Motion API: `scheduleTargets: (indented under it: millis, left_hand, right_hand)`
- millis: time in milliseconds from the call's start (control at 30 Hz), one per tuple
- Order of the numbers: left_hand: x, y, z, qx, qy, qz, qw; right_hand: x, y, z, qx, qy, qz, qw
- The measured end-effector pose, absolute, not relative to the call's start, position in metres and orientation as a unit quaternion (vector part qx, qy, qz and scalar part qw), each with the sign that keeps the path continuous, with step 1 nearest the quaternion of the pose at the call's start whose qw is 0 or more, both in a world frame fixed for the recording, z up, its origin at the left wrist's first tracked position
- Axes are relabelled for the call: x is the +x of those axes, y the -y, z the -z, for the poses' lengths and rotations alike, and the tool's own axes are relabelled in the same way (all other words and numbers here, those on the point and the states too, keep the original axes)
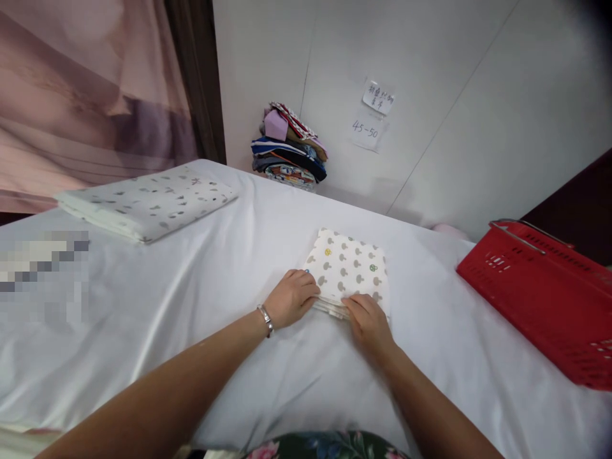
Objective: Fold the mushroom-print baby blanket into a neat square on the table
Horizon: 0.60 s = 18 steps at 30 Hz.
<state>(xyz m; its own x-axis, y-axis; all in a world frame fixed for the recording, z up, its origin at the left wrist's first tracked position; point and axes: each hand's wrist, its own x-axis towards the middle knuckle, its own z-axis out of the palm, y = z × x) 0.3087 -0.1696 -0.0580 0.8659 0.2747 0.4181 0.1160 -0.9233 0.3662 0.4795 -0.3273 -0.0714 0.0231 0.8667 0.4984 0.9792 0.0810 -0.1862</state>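
A small folded cloth (351, 266), white with grey mushroom prints, lies in the middle of the white-covered table (191, 306). My left hand (291, 298), with a bracelet on its wrist, grips the cloth's near left edge with curled fingers. My right hand (367, 322) pinches the near edge of the same cloth, fingers closed on the folded layers.
A larger folded spotted cloth (148, 203) lies at the back left of the table. A stack of coloured folded fabrics (289, 148) stands against the wall. A red plastic basket (549, 296) sits at the right. Paper notes (373, 115) are stuck on the wall.
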Motion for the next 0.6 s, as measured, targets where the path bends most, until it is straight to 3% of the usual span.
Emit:
scheduleTargets:
  millis: [600]
  left_hand:
    - [0.3122,0.168,0.0578,0.952,-0.088,-0.252,0.152]
  right_hand:
    - [0.4766,0.3203,0.0705,-0.667,0.698,0.079,0.25]
